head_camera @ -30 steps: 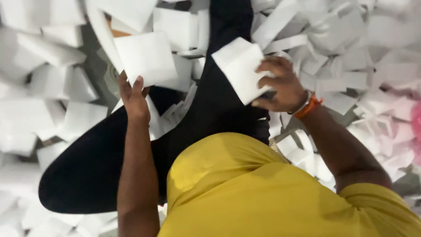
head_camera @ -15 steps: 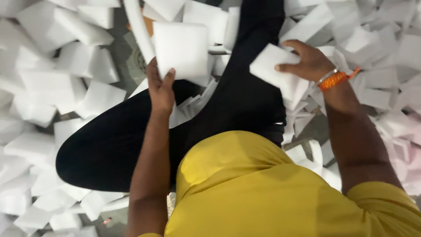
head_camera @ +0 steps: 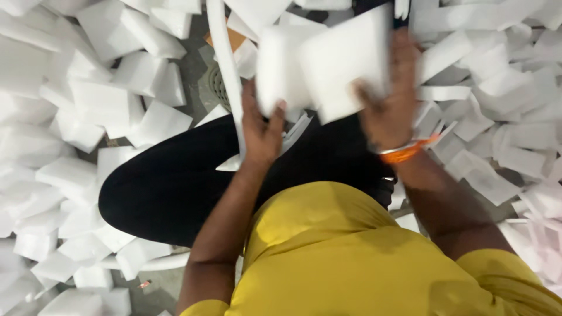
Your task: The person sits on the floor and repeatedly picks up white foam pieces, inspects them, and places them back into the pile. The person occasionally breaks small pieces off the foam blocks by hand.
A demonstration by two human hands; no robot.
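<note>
My left hand (head_camera: 260,130) grips the lower edge of a white foam block (head_camera: 280,70) held up in front of me. My right hand (head_camera: 391,99), with an orange band at the wrist, holds a second white foam block (head_camera: 345,64) that overlaps the first one. Both blocks are blurred and meet above my lap. Below them are my black trousers (head_camera: 175,181) and yellow shirt (head_camera: 339,257).
White foam blocks (head_camera: 88,105) and thin foam offcuts (head_camera: 497,134) cover the grey floor on both sides. A white curved strip (head_camera: 225,64) runs up past my left hand. A round floor drain (head_camera: 218,88) and an orange-brown piece (head_camera: 234,38) lie ahead.
Both hands have moved toward each other, bringing the two foam blocks from apart to overlapping in front of me. The view has shifted slightly.
</note>
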